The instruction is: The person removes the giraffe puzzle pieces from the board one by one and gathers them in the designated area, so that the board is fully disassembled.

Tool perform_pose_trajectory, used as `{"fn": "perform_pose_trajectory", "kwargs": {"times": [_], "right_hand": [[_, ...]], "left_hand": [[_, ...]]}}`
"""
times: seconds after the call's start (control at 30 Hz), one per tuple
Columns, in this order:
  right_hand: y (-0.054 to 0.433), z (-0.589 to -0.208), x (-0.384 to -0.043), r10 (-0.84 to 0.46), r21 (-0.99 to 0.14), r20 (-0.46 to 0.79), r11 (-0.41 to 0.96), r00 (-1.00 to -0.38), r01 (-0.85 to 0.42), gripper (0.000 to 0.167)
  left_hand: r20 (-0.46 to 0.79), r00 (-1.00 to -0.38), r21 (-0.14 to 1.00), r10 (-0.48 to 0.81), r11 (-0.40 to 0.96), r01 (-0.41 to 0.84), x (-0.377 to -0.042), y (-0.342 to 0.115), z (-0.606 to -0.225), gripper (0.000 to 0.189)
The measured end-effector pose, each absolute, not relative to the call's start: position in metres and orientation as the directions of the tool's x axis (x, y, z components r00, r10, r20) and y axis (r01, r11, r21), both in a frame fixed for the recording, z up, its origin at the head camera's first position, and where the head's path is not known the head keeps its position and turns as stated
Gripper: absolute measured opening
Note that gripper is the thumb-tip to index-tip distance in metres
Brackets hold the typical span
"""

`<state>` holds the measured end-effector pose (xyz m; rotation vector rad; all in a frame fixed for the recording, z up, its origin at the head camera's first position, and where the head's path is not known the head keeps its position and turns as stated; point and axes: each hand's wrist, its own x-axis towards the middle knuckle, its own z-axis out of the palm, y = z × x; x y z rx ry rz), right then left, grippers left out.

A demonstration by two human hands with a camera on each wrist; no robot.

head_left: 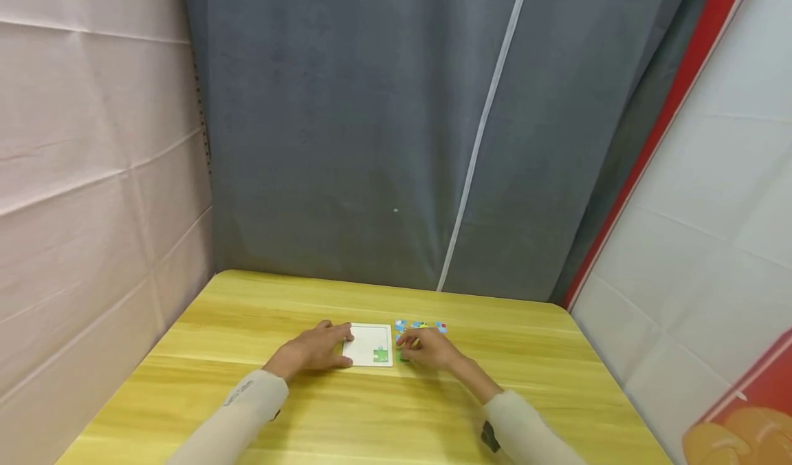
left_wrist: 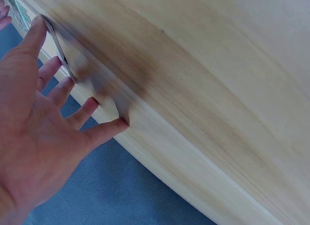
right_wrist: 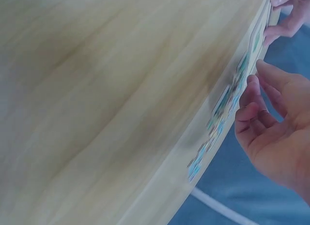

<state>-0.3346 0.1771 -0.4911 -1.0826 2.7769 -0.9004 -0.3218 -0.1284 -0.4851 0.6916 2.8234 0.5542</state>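
A white puzzle tray (head_left: 365,340) lies flat on the table, with one green puzzle piece (head_left: 380,355) in its near right corner. My left hand (head_left: 317,347) rests at the tray's left side, fingers spread, thumb and fingertips touching its border. Just right of the tray, my right hand (head_left: 429,349) hovers low over loose, colourful puzzle pieces (head_left: 442,327) and partly hides them. In the right wrist view its thumb and bent fingers (right_wrist: 251,92) come near each other, with nothing visible between them. Blue and green pieces (right_wrist: 196,163) lie beyond those fingertips.
The yellow wood-grain table (head_left: 346,417) ends at the back against a grey curtain (head_left: 346,142). Pale fabric (head_left: 93,176) hangs on the left, and a white panel with a red border (head_left: 693,245) stands on the right.
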Motion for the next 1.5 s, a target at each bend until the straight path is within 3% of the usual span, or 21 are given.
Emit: {"fn": "perform_pose_trajectory", "kwargs": {"times": [0.63, 0.9, 1.17, 1.5], "right_hand": [[0.138, -0.493, -0.344, -0.699, -0.441, 0.082, 0.614, -0.710, -0.655, 0.026], [0.132, -0.490, -0.345, -0.723, -0.421, 0.139, 0.576, -0.677, -0.701, 0.025], [0.132, -0.492, -0.334, -0.656, -0.365, 0.174, 0.650, -0.735, -0.667, 0.024], [0.136, -0.495, -0.331, -0.628, -0.332, 0.253, 0.657, -0.736, -0.676, 0.026]], "left_hand": [[-0.089, -0.881, 0.402, 0.464, 0.826, 0.395, -0.325, -0.129, -0.485, 0.055], [-0.087, -0.882, 0.401, 0.463, 0.827, 0.394, -0.326, -0.128, -0.485, 0.054], [-0.088, -0.881, 0.400, 0.464, 0.827, 0.396, -0.327, -0.127, -0.486, 0.055], [-0.081, -0.879, 0.391, 0.469, 0.827, 0.405, -0.326, -0.127, -0.486, 0.054]]}}
